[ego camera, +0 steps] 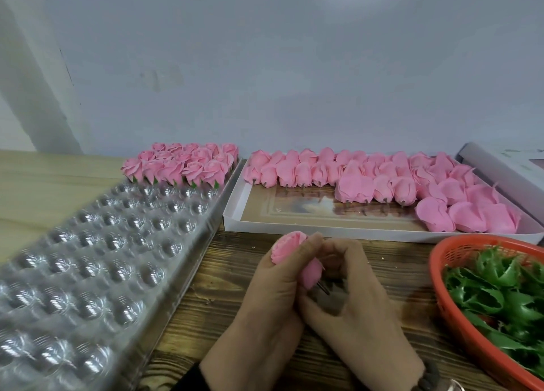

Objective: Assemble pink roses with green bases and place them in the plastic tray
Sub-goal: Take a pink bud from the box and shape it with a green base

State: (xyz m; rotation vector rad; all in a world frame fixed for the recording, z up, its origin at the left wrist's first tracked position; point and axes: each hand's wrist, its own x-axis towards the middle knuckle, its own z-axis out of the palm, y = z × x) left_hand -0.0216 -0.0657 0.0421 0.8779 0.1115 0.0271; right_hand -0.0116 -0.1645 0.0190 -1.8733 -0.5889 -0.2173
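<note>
My left hand [265,305] grips a pink rose [287,248] low in the middle of the view, its bloom pointing up and left and a dark stem end poking out below. My right hand [353,299] is pressed against the left, its fingers curled at the rose's lower part; what they pinch is hidden. A clear plastic tray [97,258] with many round cups stretches along the left, with several finished roses [182,164] on green bases standing at its far end. Green bases [500,296] fill an orange basket [459,317] at the right.
A white cardboard box [323,228] behind my hands holds several bare pink roses [382,178] lying with stems toward me. A white box lid [500,167] leans at the far right. All of it sits on a dark wooden tabletop [235,287] against a grey wall.
</note>
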